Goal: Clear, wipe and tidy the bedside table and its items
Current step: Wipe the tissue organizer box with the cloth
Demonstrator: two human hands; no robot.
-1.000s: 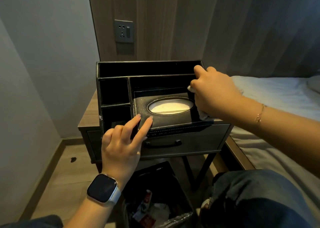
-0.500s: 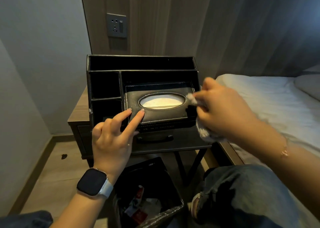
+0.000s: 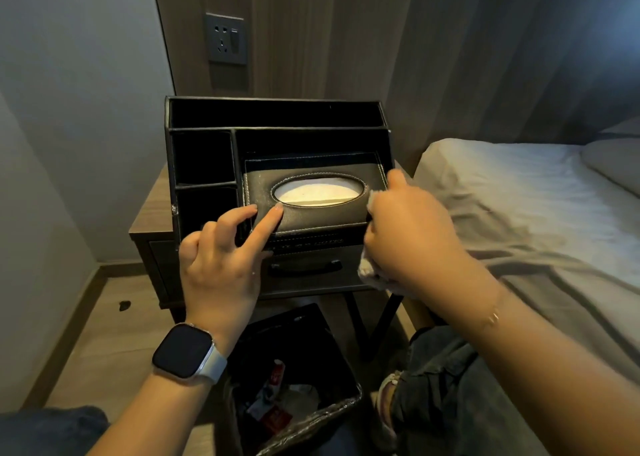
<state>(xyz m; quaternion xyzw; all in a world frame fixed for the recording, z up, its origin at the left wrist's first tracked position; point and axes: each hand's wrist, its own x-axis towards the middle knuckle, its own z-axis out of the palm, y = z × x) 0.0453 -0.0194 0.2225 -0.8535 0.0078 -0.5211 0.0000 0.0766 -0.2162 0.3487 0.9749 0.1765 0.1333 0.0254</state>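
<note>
1. Head view: your left hand reaches up to the front left corner of the black organizer. Two fingers are straight and rest their tips on the tissue box lid, just below its oval hole. The other fingers are bent loosely and hold nothing.
2. Your left wrist has a smartwatch on it. Its screen is dark, so there is nothing to read.
3. Your right hand is at the front right corner of the organizer. Its fingers are curled tight around a white cloth. The cloth is bunched up and pokes out above and below the fist, touching the right end of the tissue box lid.
4. A thin bracelet sits on your right wrist.
5. The organizer stands on the bedside table and covers most of its top. Its side and back pockets look dark inside.
6. There is stamped writing on the organizer's front edge, just under the lid, but it is too dim to read.
7. The table's drawer handle is right below the organizer.
8. A black bin sits on the floor below the organizer, with some wrappers in it. Their print is too small to read.
9. The wall socket is above the organizer, and the bed is to its right.
</note>
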